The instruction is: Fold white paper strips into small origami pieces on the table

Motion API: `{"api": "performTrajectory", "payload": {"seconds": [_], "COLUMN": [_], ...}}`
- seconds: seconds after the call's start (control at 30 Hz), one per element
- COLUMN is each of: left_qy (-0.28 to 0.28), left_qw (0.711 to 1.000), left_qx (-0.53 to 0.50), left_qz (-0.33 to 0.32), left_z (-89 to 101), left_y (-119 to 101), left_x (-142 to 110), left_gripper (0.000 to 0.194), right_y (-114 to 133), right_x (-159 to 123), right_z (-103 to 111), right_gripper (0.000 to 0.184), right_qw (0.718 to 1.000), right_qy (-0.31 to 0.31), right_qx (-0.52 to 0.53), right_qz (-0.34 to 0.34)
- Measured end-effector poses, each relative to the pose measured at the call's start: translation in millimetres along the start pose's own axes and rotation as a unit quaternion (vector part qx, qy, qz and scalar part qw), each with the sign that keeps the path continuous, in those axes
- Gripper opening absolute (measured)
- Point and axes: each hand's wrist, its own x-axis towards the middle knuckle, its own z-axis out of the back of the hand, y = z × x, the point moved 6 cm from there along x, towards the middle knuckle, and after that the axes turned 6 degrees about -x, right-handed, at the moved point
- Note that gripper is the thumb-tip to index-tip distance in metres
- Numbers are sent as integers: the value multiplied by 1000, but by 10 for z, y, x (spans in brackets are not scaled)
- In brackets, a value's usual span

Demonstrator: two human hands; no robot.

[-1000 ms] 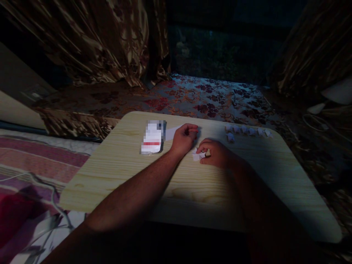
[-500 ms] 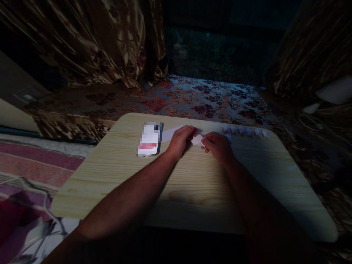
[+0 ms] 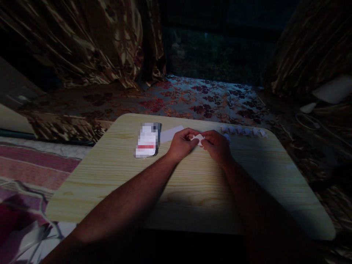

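A small folded piece of white paper (image 3: 198,139) is pinched between both hands above the wooden table (image 3: 187,183). My left hand (image 3: 182,146) grips its left side, thumb on the near face. My right hand (image 3: 217,146) closes on its right side with thumb and fingers. Left of my hands lies a flat white paper strip (image 3: 171,134), partly hidden behind the left hand. Beyond my right hand stand several small folded paper pieces (image 3: 239,130) in a row, with another folded piece (image 3: 227,138) just in front of them, partly covered by the hand.
A phone (image 3: 147,140), blurred over, lies on the table's left part. Behind the table runs a ledge with flowered cloth (image 3: 198,95) below a dark window. A white lamp (image 3: 331,90) with a cable is at right. Striped bedding (image 3: 41,161) lies at left.
My left hand has moved onto the folded paper and now pinches it together with the right hand. The view has shifted slightly.
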Motion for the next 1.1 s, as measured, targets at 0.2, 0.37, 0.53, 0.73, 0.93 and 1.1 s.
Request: {"api": "performTrajectory", "payload": {"seconds": [0.2,0.37,0.53,0.73,0.93,1.1], "left_qy": [-12,-12,-7,-1,-5,5], "left_qw": [1000,1000,1000,999,998,999], "left_qx": [15,26,4,-45,-52,-40], "left_qz": [-11,-3,10,11,23,23], "left_z": [-3,6,15,0,3,-22], "left_y": [-6,4,13,-5,-7,-34], "left_x": [-19,-14,5,5,-5,-24], "left_gripper": [18,17,17,10,8,12], "right_y": [-42,-56,-29,17,-3,7], "right_x": [0,6,0,-7,7,4], "right_z": [5,-8,-6,0,14,19], "right_gripper": [9,7,10,7,6,8], "right_qw": [1000,998,1000,996,993,994], "right_qy": [-19,-19,-14,7,8,7], "right_qx": [-24,-55,-10,81,111,106], "right_qz": [4,29,22,35,35,33]}}
